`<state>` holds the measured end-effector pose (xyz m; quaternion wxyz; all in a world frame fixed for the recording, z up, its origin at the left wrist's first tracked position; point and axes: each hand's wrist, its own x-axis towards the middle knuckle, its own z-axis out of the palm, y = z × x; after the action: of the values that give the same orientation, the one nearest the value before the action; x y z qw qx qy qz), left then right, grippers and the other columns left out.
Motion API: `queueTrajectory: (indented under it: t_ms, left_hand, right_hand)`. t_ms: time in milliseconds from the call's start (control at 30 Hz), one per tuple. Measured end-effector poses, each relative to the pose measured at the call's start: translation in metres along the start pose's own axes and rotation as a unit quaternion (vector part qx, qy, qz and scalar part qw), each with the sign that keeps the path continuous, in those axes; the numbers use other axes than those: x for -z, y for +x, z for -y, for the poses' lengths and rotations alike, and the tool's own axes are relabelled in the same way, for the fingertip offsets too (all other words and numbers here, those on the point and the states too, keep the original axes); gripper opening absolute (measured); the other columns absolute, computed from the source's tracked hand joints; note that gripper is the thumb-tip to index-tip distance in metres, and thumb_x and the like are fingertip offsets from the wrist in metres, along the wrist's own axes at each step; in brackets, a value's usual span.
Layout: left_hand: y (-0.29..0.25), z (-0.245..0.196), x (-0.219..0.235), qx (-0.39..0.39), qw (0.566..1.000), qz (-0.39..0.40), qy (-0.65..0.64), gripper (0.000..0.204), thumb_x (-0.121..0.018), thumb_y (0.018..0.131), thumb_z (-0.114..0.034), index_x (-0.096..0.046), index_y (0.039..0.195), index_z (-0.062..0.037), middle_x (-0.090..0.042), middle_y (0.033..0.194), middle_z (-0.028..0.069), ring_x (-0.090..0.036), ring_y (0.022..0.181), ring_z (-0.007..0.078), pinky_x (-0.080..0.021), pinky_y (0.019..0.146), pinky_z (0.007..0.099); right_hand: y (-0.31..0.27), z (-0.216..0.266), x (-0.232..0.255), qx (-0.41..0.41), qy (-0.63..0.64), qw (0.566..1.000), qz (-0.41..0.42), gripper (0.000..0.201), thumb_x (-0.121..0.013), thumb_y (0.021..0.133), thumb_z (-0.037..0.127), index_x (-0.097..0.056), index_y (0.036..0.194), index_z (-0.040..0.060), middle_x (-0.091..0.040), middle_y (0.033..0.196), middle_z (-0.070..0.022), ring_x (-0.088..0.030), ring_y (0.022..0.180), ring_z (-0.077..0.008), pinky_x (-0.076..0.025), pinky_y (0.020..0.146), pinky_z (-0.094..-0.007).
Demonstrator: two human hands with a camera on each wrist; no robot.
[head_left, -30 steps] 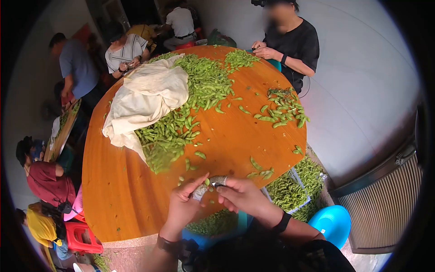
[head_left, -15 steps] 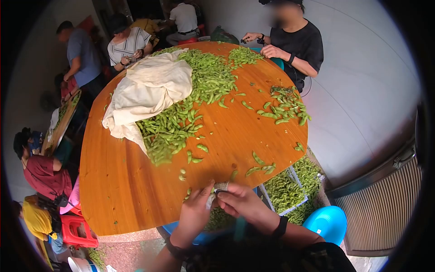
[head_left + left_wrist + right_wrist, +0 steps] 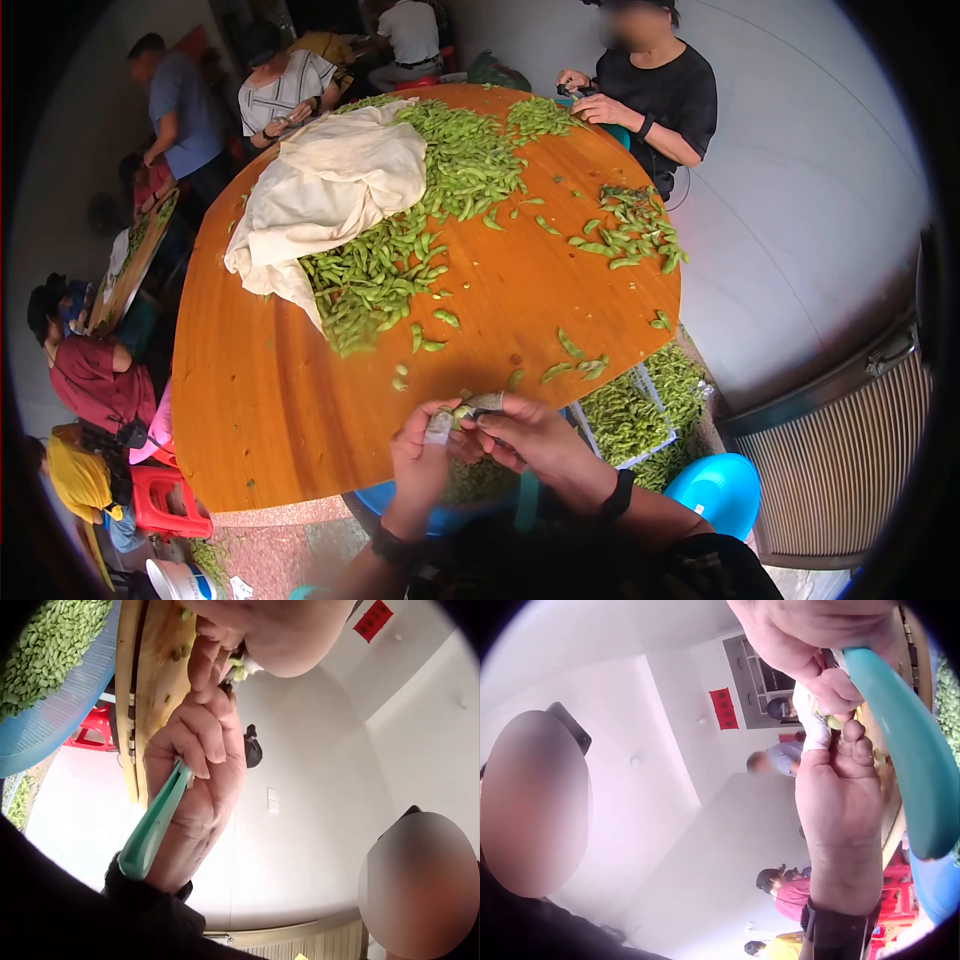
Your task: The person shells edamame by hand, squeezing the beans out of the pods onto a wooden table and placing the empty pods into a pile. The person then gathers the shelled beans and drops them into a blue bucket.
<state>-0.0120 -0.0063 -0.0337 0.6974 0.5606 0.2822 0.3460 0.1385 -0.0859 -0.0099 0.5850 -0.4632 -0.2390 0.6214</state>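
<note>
In the head view, a wooden tabletop [image 3: 250, 400] with a curved edge spreads before me. A cream cloth [image 3: 335, 180] lies rumpled over part of the green pods [image 3: 460, 160]; a smaller cluster sits near the right edge, and a few lie loose close to me. My left hand [image 3: 419, 470] and right hand [image 3: 545, 440] meet over the near edge, fingertips pinching in around a small green piece [image 3: 461, 413]; pod or bean, I can't tell. My left thumb has a white wrap. Below my hands is a blue basin [image 3: 380, 498], and to the right are a pod-filled crate [image 3: 628, 420] and a bright blue tub [image 3: 715, 495]. Someone in black [image 3: 655, 100] works across from me by the pale wall [image 3: 790, 200]; others sit or stand on the left, near a red stool [image 3: 165, 500].

In the left wrist view, my right fingers curl round a teal handle [image 3: 154, 825], its end angled toward my wrist. Shelled beans [image 3: 52, 656] fill the basin at the upper left, and a red sign [image 3: 373, 620] hangs high on the wall.

In the right wrist view, the handle slants down from my right hand, while my left thumb and fingers close on the green piece. People in maroon and yellow show beyond.
</note>
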Motion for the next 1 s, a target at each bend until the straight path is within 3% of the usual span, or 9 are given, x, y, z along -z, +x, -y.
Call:
queueTrajectory:
  t_ms: [100, 233, 300, 467, 567, 667, 800, 933, 1000]
  left_hand:
    - [0.002, -0.014, -0.009, 0.007, 0.995, -0.102, -0.017, 0.019, -0.039, 0.098, -0.006, -0.053, 0.110, -0.0016, -0.064, 0.090, 0.0095, -0.063, 0.064, 0.0155, -0.054, 0.058, 0.0255]
    - [0.007, -0.016, 0.009, -0.030, 0.996, -0.081, -0.011, 0.020, -0.038, 0.096, -0.003, -0.051, 0.111, -0.0038, -0.062, 0.094, 0.0118, -0.061, 0.066, 0.0152, -0.053, 0.057, 0.0254]
    - [0.005, -0.016, 0.006, -0.052, 0.992, -0.113, -0.022, 0.020, -0.039, 0.096, -0.004, -0.052, 0.111, -0.0039, -0.062, 0.093, 0.0105, -0.061, 0.066, 0.0147, -0.052, 0.056, 0.0254]
    - [0.012, -0.017, 0.029, -0.080, 0.981, -0.175, -0.041, 0.023, -0.040, 0.097, -0.004, -0.050, 0.117, -0.0028, -0.060, 0.090, 0.0081, -0.062, 0.069, 0.0150, -0.053, 0.056, 0.0253]
    - [0.004, -0.027, 0.001, 0.024, 0.998, -0.030, 0.056, 0.023, -0.046, 0.097, -0.006, -0.049, 0.119, -0.0030, -0.061, 0.091, 0.0053, -0.061, 0.068, 0.0112, -0.050, 0.056, 0.0229]
    - [0.005, -0.007, -0.002, -0.009, 0.993, 0.030, 0.118, 0.025, -0.055, 0.095, -0.007, -0.049, 0.119, -0.0025, -0.061, 0.090, 0.0044, -0.060, 0.067, 0.0092, -0.049, 0.053, 0.0219]
    - [-0.003, -0.010, -0.003, -0.059, 0.971, 0.015, 0.230, 0.025, -0.050, 0.092, 0.002, -0.054, 0.116, -0.0035, -0.062, 0.088, 0.0052, -0.059, 0.066, 0.0075, -0.047, 0.056, 0.0219]
    - [-0.003, -0.012, -0.002, -0.064, 0.987, 0.010, 0.149, 0.024, -0.046, 0.095, -0.001, -0.056, 0.116, -0.0044, -0.056, 0.089, 0.0014, -0.055, 0.061, 0.0057, -0.041, 0.050, 0.0182]
    - [-0.002, -0.026, -0.002, 0.028, 0.996, -0.079, -0.031, 0.029, -0.044, 0.094, -0.001, -0.057, 0.120, -0.0051, -0.055, 0.091, 0.0002, -0.054, 0.060, 0.0061, -0.042, 0.051, 0.0179]
  right_hand:
    - [-0.008, 0.004, -0.007, 0.052, -0.039, 0.995, -0.071, 0.015, -0.054, 0.097, 0.014, -0.065, 0.104, 0.0079, -0.055, 0.067, 0.0031, -0.045, 0.049, -0.0029, -0.033, 0.042, -0.0187]
    - [-0.008, 0.001, -0.002, 0.064, -0.076, 0.991, -0.089, 0.016, -0.054, 0.096, 0.010, -0.065, 0.107, 0.0062, -0.056, 0.068, 0.0024, -0.048, 0.054, -0.0032, -0.038, 0.047, -0.0194]
    - [-0.007, -0.005, -0.003, 0.182, -0.199, 0.957, -0.103, 0.021, -0.053, 0.096, 0.009, -0.063, 0.115, 0.0070, -0.057, 0.072, 0.0033, -0.048, 0.057, -0.0023, -0.038, 0.050, -0.0185]
    - [-0.007, -0.005, 0.003, 0.255, -0.240, 0.924, -0.156, 0.020, -0.055, 0.095, 0.006, -0.063, 0.112, 0.0054, -0.057, 0.070, 0.0032, -0.051, 0.058, -0.0042, -0.040, 0.051, -0.0195]
    - [-0.010, 0.001, -0.012, 0.270, -0.384, 0.868, -0.160, 0.022, -0.055, 0.090, -0.002, -0.063, 0.110, 0.0006, -0.059, 0.068, -0.0047, -0.053, 0.058, -0.0103, -0.045, 0.055, -0.0230]
    - [-0.001, -0.016, -0.017, 0.308, -0.240, 0.918, -0.072, 0.021, -0.056, 0.090, -0.001, -0.061, 0.111, -0.0003, -0.059, 0.069, -0.0035, -0.055, 0.057, -0.0108, -0.045, 0.053, -0.0248]
    - [-0.012, 0.004, -0.007, 0.031, -0.072, 0.997, -0.015, 0.015, -0.055, 0.096, 0.009, -0.063, 0.107, 0.0041, -0.059, 0.071, 0.0015, -0.052, 0.053, -0.0052, -0.039, 0.045, -0.0207]
    - [-0.014, 0.010, -0.004, 0.041, -0.046, 0.996, -0.066, 0.015, -0.056, 0.096, 0.013, -0.064, 0.106, 0.0061, -0.058, 0.071, 0.0018, -0.048, 0.049, -0.0032, -0.035, 0.043, -0.0184]
    - [-0.011, 0.005, 0.002, 0.090, -0.052, 0.993, -0.062, 0.015, -0.058, 0.095, 0.012, -0.064, 0.107, 0.0051, -0.061, 0.076, 0.0011, -0.053, 0.057, -0.0037, -0.041, 0.049, -0.0185]
